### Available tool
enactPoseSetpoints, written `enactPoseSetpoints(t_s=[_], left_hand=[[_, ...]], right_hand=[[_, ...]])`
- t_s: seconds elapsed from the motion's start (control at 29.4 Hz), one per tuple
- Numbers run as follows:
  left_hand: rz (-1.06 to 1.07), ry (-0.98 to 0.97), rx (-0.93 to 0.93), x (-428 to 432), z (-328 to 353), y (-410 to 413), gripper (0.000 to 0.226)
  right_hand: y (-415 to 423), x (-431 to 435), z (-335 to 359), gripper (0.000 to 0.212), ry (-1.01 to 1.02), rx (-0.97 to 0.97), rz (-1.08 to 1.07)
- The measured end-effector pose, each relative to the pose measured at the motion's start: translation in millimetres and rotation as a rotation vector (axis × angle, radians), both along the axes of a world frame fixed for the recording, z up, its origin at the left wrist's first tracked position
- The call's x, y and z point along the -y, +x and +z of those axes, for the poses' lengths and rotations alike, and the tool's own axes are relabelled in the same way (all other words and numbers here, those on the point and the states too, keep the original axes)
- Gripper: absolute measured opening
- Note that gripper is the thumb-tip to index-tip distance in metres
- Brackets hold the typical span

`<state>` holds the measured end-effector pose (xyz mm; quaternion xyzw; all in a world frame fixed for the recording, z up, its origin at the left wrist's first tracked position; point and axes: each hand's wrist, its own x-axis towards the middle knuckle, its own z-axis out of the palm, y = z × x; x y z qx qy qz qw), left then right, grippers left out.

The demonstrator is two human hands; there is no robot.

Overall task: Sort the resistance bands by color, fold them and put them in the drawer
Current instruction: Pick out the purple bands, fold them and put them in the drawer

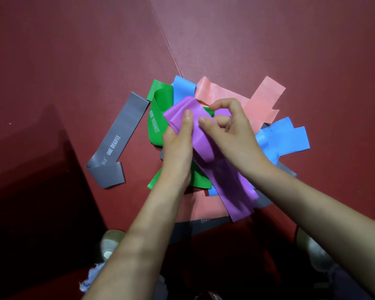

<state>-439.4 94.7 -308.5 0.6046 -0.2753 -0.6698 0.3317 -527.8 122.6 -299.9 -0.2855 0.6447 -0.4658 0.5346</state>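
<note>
**Purple band in both hands, pile underneath**

Both hands are on the purple band [223,180], above the mixed pile on the red floor mat [74,61]. The left hand [178,148] grips the band's far end w/ thumb on top and fingers tucked under. The right hand [234,131], just beside it, has curled fingers, and its thumb pinches the same end from the other edge. Neither hand holds anything else.

Key relation: the band's long axis runs from the hands back toward the person, slanting under the right forearm. Its free tail lies loose below and behind the right wrist. So the held end is at the fingertips and the tail is nearer the right arm. For a fold, I'd say the right hand is better placed to slide back and fetch the tail, w/ the left hand anchoring.

Other colours, relative to the hands:
- green band [158,135]: directly under and left of the left hand
- grey band [115,146]: well out to the left, apart from the pile
- pink bands [266,98]: beyond the right hand
- blue bands [286,137]: out to its right, and one more past the fingertips

Sorting looks barely begun. No drawer is in view, so I can't tell which way it lies.
</note>
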Motion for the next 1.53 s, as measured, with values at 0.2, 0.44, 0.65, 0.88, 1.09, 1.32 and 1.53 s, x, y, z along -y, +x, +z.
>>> enactPoseSetpoints(t_s=[0.2,0.44,0.65,0.88,1.09,1.32,1.53], left_hand=[[0.150,-0.017,-0.004,13,-1,13,0.020],[0.274,0.020,-0.051,13,-3,16,0.023],[0.378,0.078,-0.075,13,-6,25,0.039],[0.412,0.135,-0.068,15,-7,27,0.045],[0.446,0.195,-0.068,15,-9,33,0.045],[0.440,0.177,-0.068,18,-15,41,0.034],[0.356,0.112,-0.002,16,-9,31,0.034]], right_hand=[[-27,-16,-21,0.012,-0.008,-0.422,0.419],[-49,0,-18,0.025,-0.082,-0.829,0.640],[-50,14,3,0.025,-0.355,-1.123,0.659],[-30,19,49,0.027,-0.176,-1.136,0.701],[-27,25,54,0.015,0.155,-0.484,0.839],[-30,-21,-18,0.026,0.325,-0.754,0.869],[-40,-13,-16,0.023,0.371,-0.432,1.011]])
